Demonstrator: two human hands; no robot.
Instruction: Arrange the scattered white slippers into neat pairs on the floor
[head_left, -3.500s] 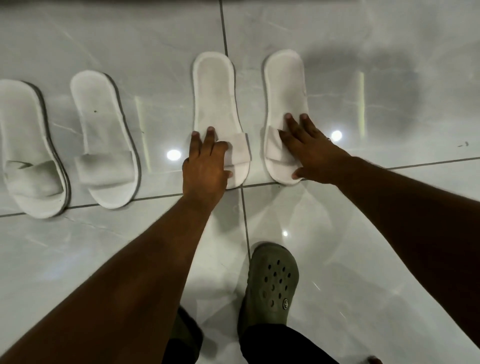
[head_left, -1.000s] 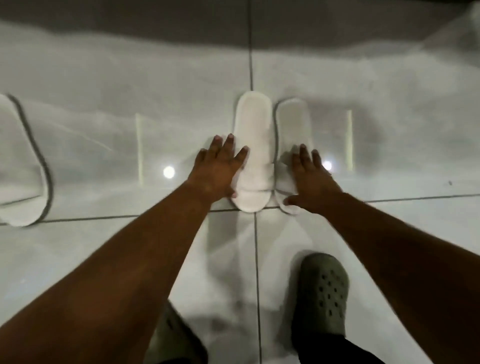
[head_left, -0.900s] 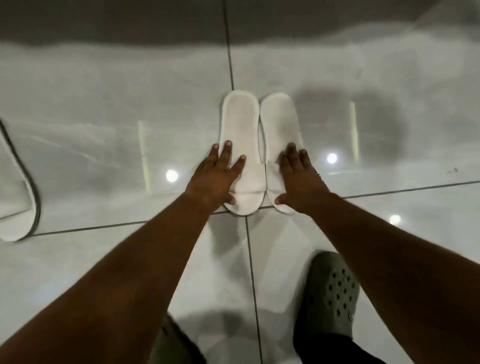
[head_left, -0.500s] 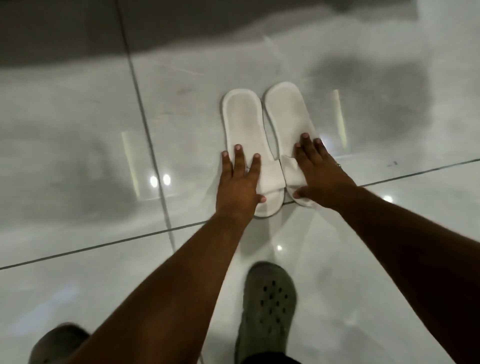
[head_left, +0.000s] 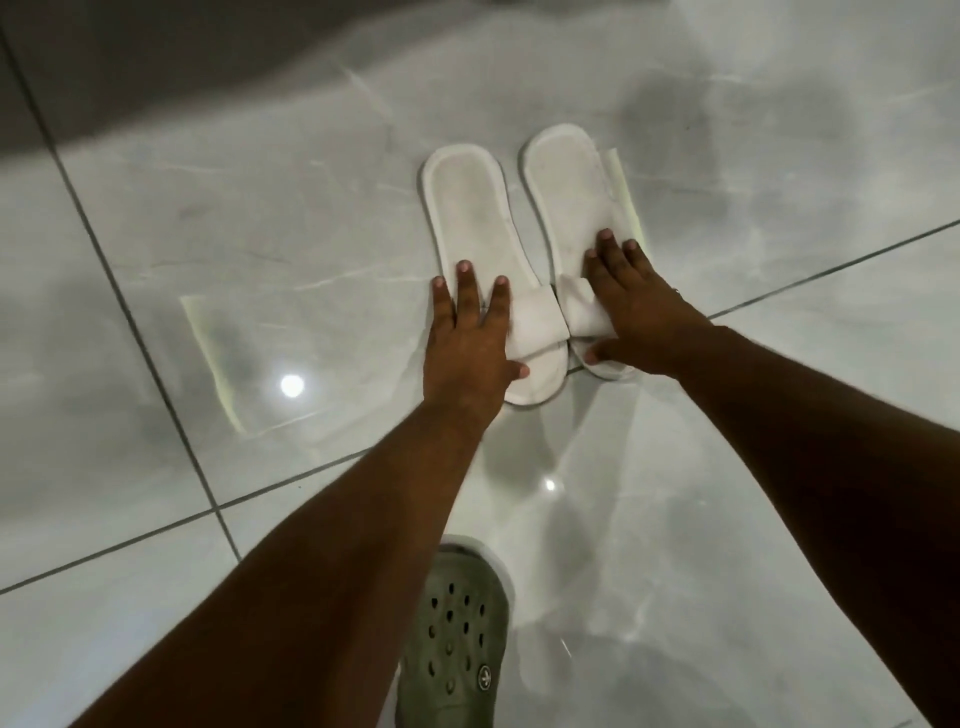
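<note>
Two white slippers lie side by side on the glossy grey tile floor, heels away from me. My left hand (head_left: 470, 343) rests flat on the strap end of the left slipper (head_left: 475, 218), fingers spread. My right hand (head_left: 636, 306) presses flat on the strap of the right slipper (head_left: 566, 182). The two straps touch in the middle. Both hands cover the toe ends, and neither slipper is lifted.
My green clog (head_left: 452, 639) stands on the floor just below the slippers, between my forearms. Dark grout lines (head_left: 156, 374) cross the tiles. A dark strip runs along the top of the view. Ceiling lights reflect on the floor at left.
The two slippers have been slid together and to the right across the tiles, with my hands on them throughout. The other pair at the left has left the view.
</note>
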